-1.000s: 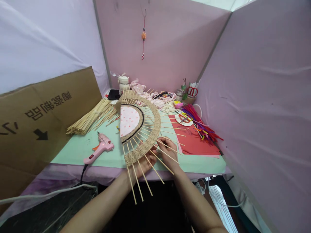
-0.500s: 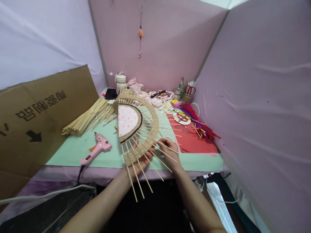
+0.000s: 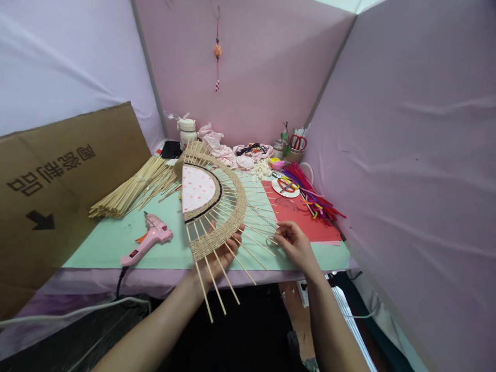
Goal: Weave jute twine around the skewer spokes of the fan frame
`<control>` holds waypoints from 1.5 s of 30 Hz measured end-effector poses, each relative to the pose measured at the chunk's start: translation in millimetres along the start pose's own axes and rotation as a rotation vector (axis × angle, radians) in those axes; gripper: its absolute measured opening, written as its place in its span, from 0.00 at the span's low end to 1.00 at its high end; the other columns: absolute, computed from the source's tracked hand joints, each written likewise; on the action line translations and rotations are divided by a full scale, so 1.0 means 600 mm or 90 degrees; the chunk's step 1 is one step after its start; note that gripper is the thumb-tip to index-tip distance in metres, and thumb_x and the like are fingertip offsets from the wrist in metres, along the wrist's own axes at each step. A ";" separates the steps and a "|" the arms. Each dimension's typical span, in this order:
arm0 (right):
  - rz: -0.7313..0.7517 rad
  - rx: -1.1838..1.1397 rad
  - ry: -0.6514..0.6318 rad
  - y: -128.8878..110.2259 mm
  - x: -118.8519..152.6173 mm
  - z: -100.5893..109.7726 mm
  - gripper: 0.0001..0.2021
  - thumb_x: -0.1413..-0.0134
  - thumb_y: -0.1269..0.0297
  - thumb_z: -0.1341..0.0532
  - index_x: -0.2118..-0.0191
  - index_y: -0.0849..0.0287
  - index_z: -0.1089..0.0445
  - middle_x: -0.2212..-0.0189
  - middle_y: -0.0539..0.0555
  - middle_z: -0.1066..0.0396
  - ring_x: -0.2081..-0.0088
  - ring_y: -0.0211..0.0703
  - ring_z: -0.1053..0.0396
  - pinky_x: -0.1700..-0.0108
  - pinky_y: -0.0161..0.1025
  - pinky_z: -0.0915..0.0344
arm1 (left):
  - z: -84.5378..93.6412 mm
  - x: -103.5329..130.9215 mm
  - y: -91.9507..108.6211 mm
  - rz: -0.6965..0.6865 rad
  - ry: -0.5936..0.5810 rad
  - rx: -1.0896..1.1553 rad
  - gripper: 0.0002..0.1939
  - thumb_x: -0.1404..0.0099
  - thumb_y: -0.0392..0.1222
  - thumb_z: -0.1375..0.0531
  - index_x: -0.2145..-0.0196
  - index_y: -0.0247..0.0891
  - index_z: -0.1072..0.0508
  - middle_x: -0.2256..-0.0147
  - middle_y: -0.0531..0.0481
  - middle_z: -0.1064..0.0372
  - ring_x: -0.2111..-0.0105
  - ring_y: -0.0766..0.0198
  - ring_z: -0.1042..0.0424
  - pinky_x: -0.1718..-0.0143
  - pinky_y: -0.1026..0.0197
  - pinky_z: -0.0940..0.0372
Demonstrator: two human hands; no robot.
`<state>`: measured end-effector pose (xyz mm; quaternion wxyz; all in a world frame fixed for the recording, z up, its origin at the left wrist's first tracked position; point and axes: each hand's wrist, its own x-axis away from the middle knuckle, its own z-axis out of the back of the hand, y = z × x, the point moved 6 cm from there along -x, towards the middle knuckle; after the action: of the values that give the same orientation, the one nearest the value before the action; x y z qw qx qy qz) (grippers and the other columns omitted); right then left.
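Note:
A half-round woven fan (image 3: 235,219) of thin sticks and tan cord is held up over the table's front edge. Its inner panel (image 3: 197,190) is white cloth with pink dots, bordered in tan and black. From below, my left hand (image 3: 225,251) grips the lower part of the fan, its fingers partly hidden behind the weave. Bare stick ends fan out toward me and to the right. Off the fan's right side, my right hand (image 3: 295,245) pinches a thin cord (image 3: 270,241), which curls by the fingertips and seems to run back to the fan.
On the left lie a pink glue gun (image 3: 149,238), a bundle of sticks (image 3: 126,188) and a cardboard sheet (image 3: 77,165). Red sheets (image 3: 321,227), coloured pipe cleaners (image 3: 312,191) and a white disc (image 3: 282,188) lie right. A bottle (image 3: 187,132) stands behind.
My right hand has moved right, away from the fan's edge, with the cord between its fingers. My left hand still holds the fan. The whole view has shifted slightly.

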<state>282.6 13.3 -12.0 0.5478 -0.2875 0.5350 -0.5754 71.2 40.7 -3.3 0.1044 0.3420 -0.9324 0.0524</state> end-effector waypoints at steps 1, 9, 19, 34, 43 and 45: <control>0.007 0.008 -0.004 -0.004 0.003 0.005 0.16 0.48 0.59 0.36 0.54 0.56 0.34 0.66 0.53 0.29 0.65 0.41 0.30 0.60 0.40 0.33 | -0.002 0.001 0.000 -0.002 0.003 -0.002 0.27 0.28 0.50 0.50 0.40 0.27 0.44 0.55 0.38 0.31 0.64 0.68 0.29 0.68 0.72 0.29; 0.061 0.089 0.058 -0.050 0.016 0.022 0.12 0.45 0.59 0.37 0.58 0.56 0.36 0.67 0.53 0.26 0.65 0.43 0.27 0.59 0.42 0.32 | -0.010 0.005 -0.003 0.006 0.011 0.019 0.28 0.28 0.51 0.52 0.39 0.29 0.46 0.60 0.41 0.31 0.66 0.68 0.30 0.69 0.72 0.29; 0.069 0.164 0.225 -0.044 0.008 0.026 0.11 0.45 0.55 0.37 0.66 0.58 0.32 0.73 0.51 0.29 0.71 0.39 0.32 0.66 0.37 0.34 | 0.023 -0.014 0.006 0.027 -0.024 0.092 0.31 0.31 0.55 0.48 0.39 0.29 0.44 0.57 0.38 0.33 0.67 0.67 0.32 0.73 0.71 0.29; -0.268 -0.261 -0.132 0.002 -0.123 -0.121 0.12 0.58 0.57 0.31 0.73 0.60 0.28 0.86 0.43 0.45 0.83 0.29 0.54 0.82 0.31 0.56 | 0.011 0.007 0.000 0.044 0.049 0.056 0.31 0.30 0.59 0.53 0.43 0.29 0.39 0.61 0.41 0.31 0.73 0.70 0.33 0.80 0.74 0.33; -0.344 -0.443 -0.165 0.004 -0.163 -0.169 0.09 0.58 0.68 0.31 0.67 0.59 0.29 0.80 0.47 0.32 0.77 0.35 0.36 0.78 0.31 0.39 | 0.017 0.001 0.003 0.060 -0.041 0.062 0.21 0.28 0.48 0.50 0.43 0.33 0.39 0.52 0.35 0.33 0.71 0.72 0.34 0.78 0.77 0.33; -0.338 -0.448 -0.154 0.005 -0.159 -0.167 0.10 0.56 0.68 0.32 0.65 0.59 0.28 0.78 0.48 0.30 0.76 0.36 0.33 0.77 0.32 0.37 | 0.015 -0.002 0.004 0.052 -0.063 0.048 0.19 0.27 0.44 0.52 0.42 0.34 0.40 0.50 0.35 0.33 0.72 0.72 0.34 0.78 0.76 0.34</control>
<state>214.0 133.6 -16.9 0.3089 -0.6486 0.5377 -0.4414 69.2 41.7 -12.1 0.0429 0.3094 -0.9470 0.0750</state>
